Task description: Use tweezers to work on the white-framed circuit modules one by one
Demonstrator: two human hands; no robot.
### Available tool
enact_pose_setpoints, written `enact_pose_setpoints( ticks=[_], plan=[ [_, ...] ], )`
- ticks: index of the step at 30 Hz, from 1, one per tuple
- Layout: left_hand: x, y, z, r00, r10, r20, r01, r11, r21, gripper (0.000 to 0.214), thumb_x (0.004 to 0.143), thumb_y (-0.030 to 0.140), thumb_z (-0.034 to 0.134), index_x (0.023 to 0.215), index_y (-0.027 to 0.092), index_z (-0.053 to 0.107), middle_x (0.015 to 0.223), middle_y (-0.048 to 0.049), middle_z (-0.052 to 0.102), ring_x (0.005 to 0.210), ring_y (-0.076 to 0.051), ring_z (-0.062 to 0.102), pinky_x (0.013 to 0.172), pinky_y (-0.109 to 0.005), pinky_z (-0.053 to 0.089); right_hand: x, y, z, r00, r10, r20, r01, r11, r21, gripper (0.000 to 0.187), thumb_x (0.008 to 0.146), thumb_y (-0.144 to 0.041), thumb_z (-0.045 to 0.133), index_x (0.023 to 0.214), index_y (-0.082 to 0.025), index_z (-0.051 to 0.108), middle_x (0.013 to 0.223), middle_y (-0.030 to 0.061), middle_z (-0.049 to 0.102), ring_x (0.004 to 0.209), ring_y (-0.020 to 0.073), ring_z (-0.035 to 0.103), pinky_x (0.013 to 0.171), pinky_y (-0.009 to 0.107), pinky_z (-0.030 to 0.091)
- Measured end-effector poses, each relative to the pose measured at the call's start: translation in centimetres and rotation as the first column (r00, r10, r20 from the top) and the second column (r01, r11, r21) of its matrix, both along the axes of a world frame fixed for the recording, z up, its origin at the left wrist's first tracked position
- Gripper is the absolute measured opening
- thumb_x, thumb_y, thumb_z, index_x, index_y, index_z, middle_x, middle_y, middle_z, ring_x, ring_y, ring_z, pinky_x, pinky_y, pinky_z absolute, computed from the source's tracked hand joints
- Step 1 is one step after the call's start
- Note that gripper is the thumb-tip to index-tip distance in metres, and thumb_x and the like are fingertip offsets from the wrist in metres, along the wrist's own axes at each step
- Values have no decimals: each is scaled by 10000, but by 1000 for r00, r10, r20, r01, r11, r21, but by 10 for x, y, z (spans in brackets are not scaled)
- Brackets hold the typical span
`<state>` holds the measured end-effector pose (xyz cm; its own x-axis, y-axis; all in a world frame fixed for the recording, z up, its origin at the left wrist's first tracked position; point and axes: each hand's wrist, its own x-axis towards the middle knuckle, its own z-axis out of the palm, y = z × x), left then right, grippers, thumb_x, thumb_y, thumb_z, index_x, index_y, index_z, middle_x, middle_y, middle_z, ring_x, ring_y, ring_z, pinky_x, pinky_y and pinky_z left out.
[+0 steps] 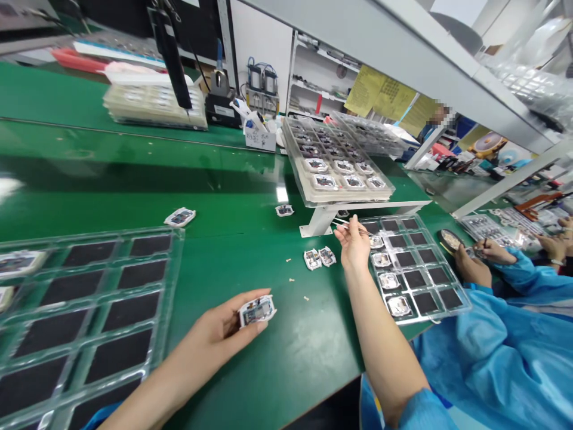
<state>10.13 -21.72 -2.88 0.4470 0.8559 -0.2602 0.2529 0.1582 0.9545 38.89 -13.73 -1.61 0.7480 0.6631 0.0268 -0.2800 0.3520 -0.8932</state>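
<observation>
A white-framed electronic part (256,310) sat pinched in the left hand (230,325), over the near middle of the green tabletop (250,251). Farther off to the right, the right hand (354,243) held tweezers (341,223) by the left edge of a clear tray (425,302), two similar parts (312,259) lying just left of that hand, while a second clear tray (132,309) lay at the left.

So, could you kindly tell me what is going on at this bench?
The person's left hand holds a small white-framed part, while the right hand holds tweezers at the near-left edge of the right-hand tray. Four similar parts sit in that tray's left column. A pair of parts lies on the green bench between the hands. To the right, a co-worker's hands are close together.
</observation>
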Motion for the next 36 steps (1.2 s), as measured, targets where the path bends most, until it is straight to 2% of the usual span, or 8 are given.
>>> enact_pose_setpoints(
  ticks=[5,9,14,19,25,32,34,36],
  plan=[
    [3,0,14,999,-20,-40,19,1000,-21,556,747,506,681,1242,255,651,1010,-44,782,902,-239,712,788,-292,574,3,-3,7,992,-112,54,107,991,83,369,736,-477,761,894,-211,559,708,-61,667,649,120,727,587,222,599],
    [6,1,32,996,-11,-87,6,999,-52,585,720,502,672,1240,235,646,1035,-60,778,950,-261,704,840,-331,569,-6,-4,5,984,-58,166,51,998,45,335,717,-436,773,851,-181,600,686,-40,666,631,142,714,575,255,592],
    [7,0,32,997,-14,-71,10,998,-55,575,714,501,681,1229,246,653,1025,-56,777,935,-265,704,840,-351,570,-20,-17,8,953,-57,296,49,998,32,287,773,-438,720,807,-175,609,634,-43,643,525,114,655,474,217,515],
    [8,-3,32,999,38,5,-37,994,-98,566,718,467,718,1231,236,652,1065,-66,759,991,-269,683,877,-342,549,-34,-34,19,966,176,190,-187,981,41,333,741,-485,754,770,-183,617,637,-38,638,493,100,629,431,203,470],
    [9,-3,41,966,240,100,-232,969,-79,622,815,436,655,1399,261,528,897,-31,699,758,-186,605,719,-299,506,-63,-51,21,841,539,40,-539,842,-11,342,727,-494,788,734,-185,641,569,-41,646,447,86,587,445,198,472],
    [11,2,34,949,276,154,-284,959,26,225,753,410,703,875,233,767,921,-42,650,881,-218,592,815,-351,470,-98,-73,10,616,782,89,-770,622,-137,322,763,-479,769,743,-178,656,516,-22,676,437,107,598,449,206,501],
    [10,4,29,956,258,138,-271,959,82,193,773,398,681,747,222,755,850,-24,610,880,-215,590,827,-354,465,-101,-75,8,587,803,103,-787,596,-158,324,766,-475,769,742,-173,656,512,-20,672,444,109,603,456,206,508],
    [9,5,27,962,254,103,-266,956,126,216,788,392,663,691,217,744,812,-10,571,839,-202,581,803,-342,466,-99,-74,7,619,779,103,-762,627,-163,327,773,-475,764,738,-169,655,519,-15,675,444,106,602,462,204,507]
  ],
)
